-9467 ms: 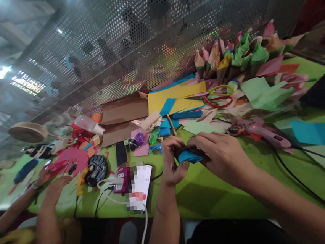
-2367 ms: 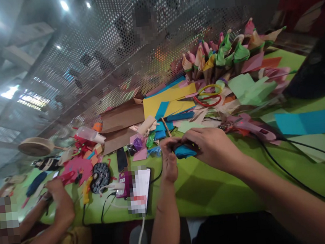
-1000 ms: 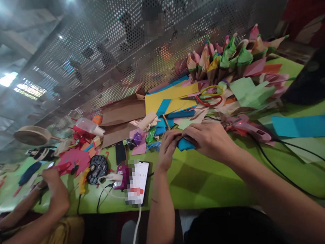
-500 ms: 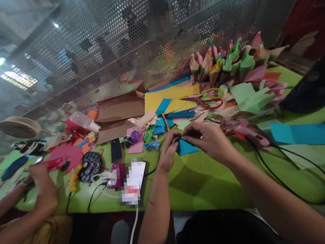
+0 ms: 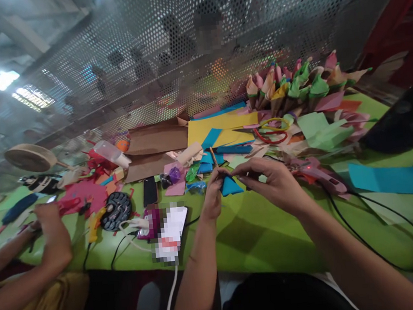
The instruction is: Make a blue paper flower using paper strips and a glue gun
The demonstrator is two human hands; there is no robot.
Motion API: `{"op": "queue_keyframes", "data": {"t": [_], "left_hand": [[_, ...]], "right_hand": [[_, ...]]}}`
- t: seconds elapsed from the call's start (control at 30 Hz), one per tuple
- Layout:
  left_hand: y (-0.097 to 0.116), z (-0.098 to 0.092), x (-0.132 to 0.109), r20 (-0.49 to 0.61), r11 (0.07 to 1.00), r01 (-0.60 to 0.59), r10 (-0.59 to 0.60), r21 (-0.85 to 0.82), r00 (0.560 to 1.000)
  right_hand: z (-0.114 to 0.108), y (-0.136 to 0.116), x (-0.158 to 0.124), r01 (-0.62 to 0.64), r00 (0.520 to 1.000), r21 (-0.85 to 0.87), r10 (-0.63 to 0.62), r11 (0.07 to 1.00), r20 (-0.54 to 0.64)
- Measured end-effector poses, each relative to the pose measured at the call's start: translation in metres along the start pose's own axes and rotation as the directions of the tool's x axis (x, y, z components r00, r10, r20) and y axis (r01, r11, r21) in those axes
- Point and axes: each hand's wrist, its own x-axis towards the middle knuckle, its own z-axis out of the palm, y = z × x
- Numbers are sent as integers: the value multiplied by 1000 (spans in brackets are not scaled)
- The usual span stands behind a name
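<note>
A small blue paper piece (image 5: 229,186), folded into a cone-like triangle, is pinched between both my hands just above the green table (image 5: 265,232). My left hand (image 5: 215,196) is closed on its left edge and tip. My right hand (image 5: 273,183) is closed on its upper right edge, fingers curled over it. A pink glue gun (image 5: 321,176) with a black cord (image 5: 383,250) lies just right of my right hand.
Coloured paper sheets (image 5: 222,126), scissors (image 5: 272,130), finished paper cones (image 5: 294,80) and brown paper (image 5: 156,145) crowd the far side before a perforated metal screen (image 5: 168,56). A phone (image 5: 170,231) on a cable lies left. Another person's hands (image 5: 51,228) work at far left.
The blue paper went from a flat roll under my fingers to a pointed cone shape held up between both hands. The view shifted slightly; the neighbour's hands stayed at the left.
</note>
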Motion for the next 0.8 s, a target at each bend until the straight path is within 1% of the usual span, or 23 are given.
{"op": "queue_keyframes", "data": {"t": [0.13, 0.23, 0.33, 0.43, 0.57, 0.7, 0.8], "left_hand": [[0, 1, -1, -2, 999, 33, -33, 6, 999], [0, 2, -3, 9, 999, 48, -48, -13, 999], [1, 2, -4, 35, 998, 63, -63, 6, 997], [0, 0, -4, 91, 993, 69, -78, 97, 993], [-1, -2, -6, 123, 981, 31, -56, 193, 991], [4, -1, -7, 153, 980, -1, -30, 198, 988], [10, 0, -7, 198, 984, 6, -42, 179, 979]], "right_hand": [[1, 1, 0, 119, 992, -74, -115, 990, 56], [3, 4, 0, 167, 985, -116, -161, 979, 60], [4, 7, 0, 170, 984, -174, -160, 970, 72], [2, 9, -1, 158, 986, -250, -141, 955, 85], [-1, 10, -2, 150, 987, -353, -121, 924, 101], [-2, 8, -2, 167, 984, -449, -123, 878, 125], [-3, 7, -2, 209, 976, -476, -153, 854, 153]]}}
